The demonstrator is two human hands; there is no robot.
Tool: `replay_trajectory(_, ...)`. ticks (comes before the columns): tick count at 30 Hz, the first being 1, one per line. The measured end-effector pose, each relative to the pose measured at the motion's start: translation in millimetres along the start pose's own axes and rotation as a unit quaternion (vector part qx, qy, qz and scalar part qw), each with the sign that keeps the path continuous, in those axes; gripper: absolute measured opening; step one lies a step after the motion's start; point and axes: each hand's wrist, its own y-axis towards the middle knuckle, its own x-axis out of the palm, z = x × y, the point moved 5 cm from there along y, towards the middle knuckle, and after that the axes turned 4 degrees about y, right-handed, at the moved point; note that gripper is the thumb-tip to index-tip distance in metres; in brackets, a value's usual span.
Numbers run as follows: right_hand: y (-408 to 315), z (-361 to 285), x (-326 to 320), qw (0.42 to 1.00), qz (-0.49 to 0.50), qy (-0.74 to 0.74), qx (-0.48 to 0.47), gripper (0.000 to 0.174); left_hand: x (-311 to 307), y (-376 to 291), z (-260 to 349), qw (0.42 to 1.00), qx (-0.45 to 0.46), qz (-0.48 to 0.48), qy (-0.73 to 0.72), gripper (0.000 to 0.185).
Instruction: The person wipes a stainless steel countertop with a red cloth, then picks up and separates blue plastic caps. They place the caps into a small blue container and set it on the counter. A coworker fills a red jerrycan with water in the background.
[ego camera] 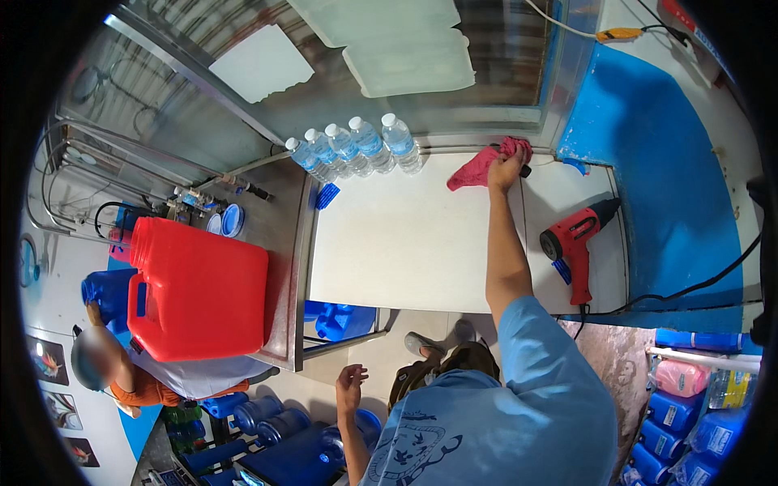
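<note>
My right hand (506,172) grips a crumpled pink cloth (477,169) at the back of the white tabletop (401,243), close to the wall; a small black object (525,171) shows beside the fingers. My left hand (349,386) hangs in the air in front of the table, holding nothing, its fingers partly bent. To the right of my right arm, a red and black heat gun (577,243) lies on the table, with a blue strip (561,271) by its handle. Several capped clear water bottles (401,143) stand in a row at the back left. A blue ribbed piece (327,196) lies before them.
A large red plastic jug (200,285) stands on the steel counter (285,255) at the left, with blue caps (232,220) behind it. Beyond, a person in orange (152,389) holds a blue container (112,297). Blue jugs (662,413) are stacked at lower right; a black cable (693,291) trails nearby.
</note>
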Motion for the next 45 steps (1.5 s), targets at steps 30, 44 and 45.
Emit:
replay_trajectory(30, 29, -2, -32, 0.979, 0.105, -0.167, -0.039, 0.053, 26, 228, 82, 0.978, 0.155, 0.066, -0.119, 0.014)
replay_trajectory(44, -37, -40, 39, 0.901, -0.213, -0.349, -0.146, 0.036, 37, 212, 112, 0.923, 0.284, 0.223, 0.131, 0.008)
replay_trajectory(45, -43, -47, 47, 0.883, -0.236, -0.363, -0.18, 0.037, 37, 211, 112, 0.921, 0.291, 0.226, 0.128, 0.008)
